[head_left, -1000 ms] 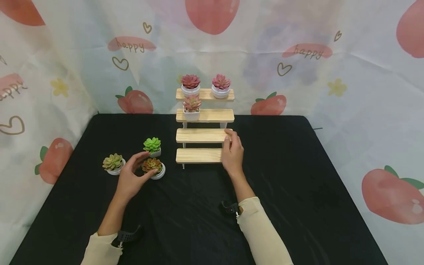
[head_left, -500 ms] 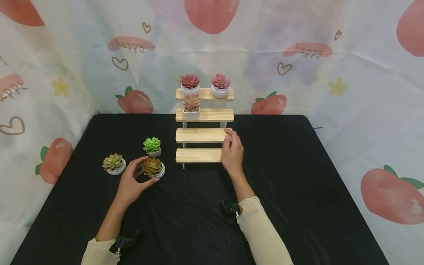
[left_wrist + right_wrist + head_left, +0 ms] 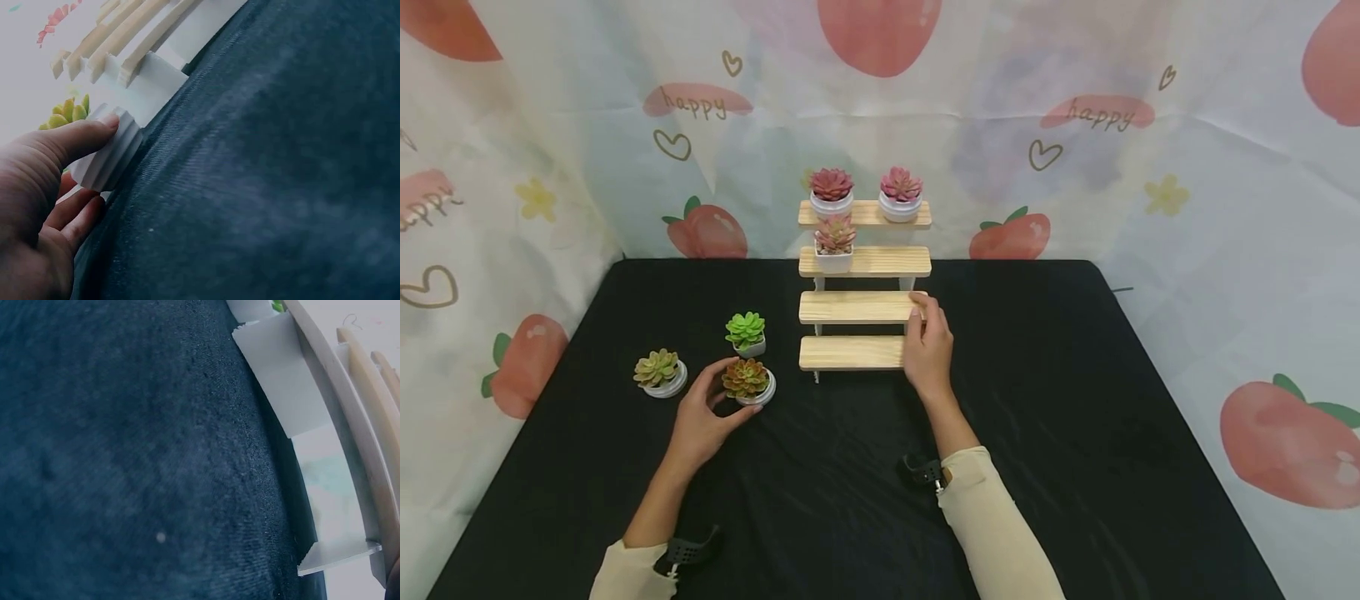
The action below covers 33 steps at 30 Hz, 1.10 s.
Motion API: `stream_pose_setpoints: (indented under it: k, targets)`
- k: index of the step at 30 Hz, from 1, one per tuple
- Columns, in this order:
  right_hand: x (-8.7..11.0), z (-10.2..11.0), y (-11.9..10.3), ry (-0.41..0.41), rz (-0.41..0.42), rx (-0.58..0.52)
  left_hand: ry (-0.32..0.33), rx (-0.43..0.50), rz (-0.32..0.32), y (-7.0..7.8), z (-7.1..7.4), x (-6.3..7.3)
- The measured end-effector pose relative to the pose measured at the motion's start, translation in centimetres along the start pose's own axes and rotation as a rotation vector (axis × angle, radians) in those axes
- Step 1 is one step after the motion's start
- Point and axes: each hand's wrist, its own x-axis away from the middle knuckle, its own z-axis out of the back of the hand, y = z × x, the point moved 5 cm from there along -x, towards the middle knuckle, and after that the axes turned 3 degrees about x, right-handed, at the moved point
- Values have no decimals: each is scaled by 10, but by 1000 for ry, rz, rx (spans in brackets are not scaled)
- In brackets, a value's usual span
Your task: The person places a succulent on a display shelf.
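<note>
My left hand (image 3: 702, 422) holds a small potted succulent (image 3: 746, 378) with brown-orange leaves and a white round pot, low at the black tabletop. In the left wrist view, the thumb presses one side of the ridged white pot (image 3: 111, 151), and fingers lie on its other side. A four-tier wooden shelf stand (image 3: 850, 353) with white supports stands at the centre back. At its right end my right hand (image 3: 928, 352) grips the lower tiers; its far fingers are hidden. The right wrist view shows mostly the stand's front board (image 3: 350, 419) and white support.
A bright green succulent (image 3: 746, 330) stands just behind the held one, and a pale green one (image 3: 657, 369) is to its left. Pink succulents occupy the upper tiers: two on top (image 3: 900, 190), one on the second (image 3: 835, 242). A printed curtain (image 3: 880, 125) hangs behind the table.
My left hand's thumb and fingers have moved from over the brown-orange succulent's leaves down to the sides of its pot. My right hand has stayed on the stand.
</note>
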Motion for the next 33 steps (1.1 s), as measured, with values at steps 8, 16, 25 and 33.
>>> stream_pose_setpoints:
  k: [8,16,25,33]
  targets:
    - [1,0,2,-6,-12,12,12,27,12,-3,-6,0]
    - [0,0,3,-1,-1,18,31,33,15,0,-8,-1]
    - [0,-1,3,-18,-6,23,55,35,-16,6,-6,1]
    - [0,0,2,-17,-9,16,72,34,-47,17,-4,-1]
